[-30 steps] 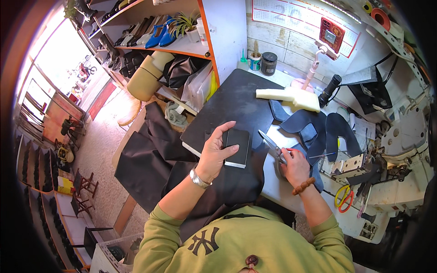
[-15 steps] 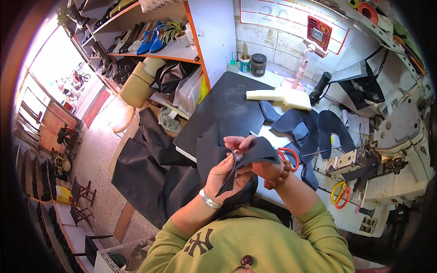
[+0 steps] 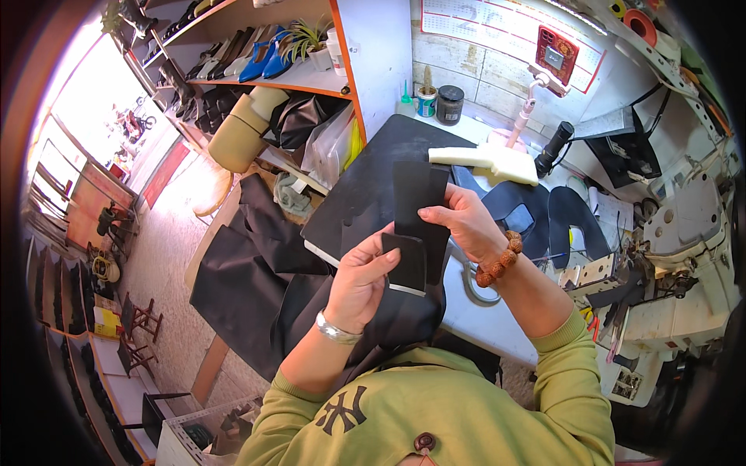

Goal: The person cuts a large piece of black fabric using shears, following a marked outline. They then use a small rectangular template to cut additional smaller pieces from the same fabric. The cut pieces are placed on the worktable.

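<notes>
Both of my hands are raised over the near edge of the black work board (image 3: 357, 167). Pinched between the thumb and fingers of my left hand (image 3: 361, 279) is a small dark piece of leather-like material (image 3: 409, 262) with rounded corners and a pale lower edge. My right hand (image 3: 472, 225) grips a longer dark strip (image 3: 418, 194), its thumb lying flat across it. The strip stands behind the small piece and partly behind my left fingers. Below hangs a large dark sheet (image 3: 249, 295), draped in folds past the board's left side.
A cream foam piece (image 3: 501, 165) and dark cut pieces (image 3: 513, 210) lie right of the board. Beyond them are a black flashlight (image 3: 553, 147), a pink phone stand (image 3: 522, 116) and a sewing machine (image 3: 684, 225). Shoe shelves (image 3: 272, 81) stand at the back left.
The folded dark material between my hands is now held as two separate flat pieces. My right hand has moved up and away from my left, which turned its piece to face me.
</notes>
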`<state>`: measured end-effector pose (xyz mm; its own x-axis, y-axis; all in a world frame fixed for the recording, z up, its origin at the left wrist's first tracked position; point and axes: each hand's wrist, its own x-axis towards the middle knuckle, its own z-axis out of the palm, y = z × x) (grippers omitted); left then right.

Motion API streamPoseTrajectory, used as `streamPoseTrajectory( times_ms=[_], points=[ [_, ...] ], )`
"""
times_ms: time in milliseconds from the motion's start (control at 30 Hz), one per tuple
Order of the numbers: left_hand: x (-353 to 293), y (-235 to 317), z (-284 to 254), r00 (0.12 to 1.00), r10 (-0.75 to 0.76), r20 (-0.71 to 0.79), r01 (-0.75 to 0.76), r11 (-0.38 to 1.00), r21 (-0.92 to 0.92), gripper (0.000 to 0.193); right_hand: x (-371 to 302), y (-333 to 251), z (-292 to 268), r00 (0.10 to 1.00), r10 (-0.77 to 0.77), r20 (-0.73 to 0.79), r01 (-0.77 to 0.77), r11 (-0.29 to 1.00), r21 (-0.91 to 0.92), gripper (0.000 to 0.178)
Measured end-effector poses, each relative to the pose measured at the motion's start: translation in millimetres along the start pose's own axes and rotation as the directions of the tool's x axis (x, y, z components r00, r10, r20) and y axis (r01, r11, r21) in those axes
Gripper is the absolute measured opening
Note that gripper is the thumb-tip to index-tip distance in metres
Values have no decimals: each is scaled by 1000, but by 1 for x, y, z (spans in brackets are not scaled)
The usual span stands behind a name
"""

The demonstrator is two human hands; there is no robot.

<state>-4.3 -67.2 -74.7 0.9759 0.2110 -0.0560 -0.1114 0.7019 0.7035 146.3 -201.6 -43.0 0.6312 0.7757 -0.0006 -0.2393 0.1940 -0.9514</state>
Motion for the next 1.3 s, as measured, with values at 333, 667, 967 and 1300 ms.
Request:
streamPoseTrajectory(
  times_ms=[333,667,967,1300],
  points=[
    [17,-17,0,943,305,-134,-258,923,287,29,5,6,2,973,231,-4,-228,964,140,22],
    [24,-18,-6,955,204,-217,-158,964,213,20,-12,30,8,992,-128,-11,129,991,46,63],
    [21,-6,-4,985,-30,-170,15,995,-94,6,-23,47,14,996,-68,-49,66,997,-39,24],
    [25,-11,-22,992,42,-118,-32,996,81,16,-22,52,13,996,-25,-80,11,985,-172,9]
  ],
)
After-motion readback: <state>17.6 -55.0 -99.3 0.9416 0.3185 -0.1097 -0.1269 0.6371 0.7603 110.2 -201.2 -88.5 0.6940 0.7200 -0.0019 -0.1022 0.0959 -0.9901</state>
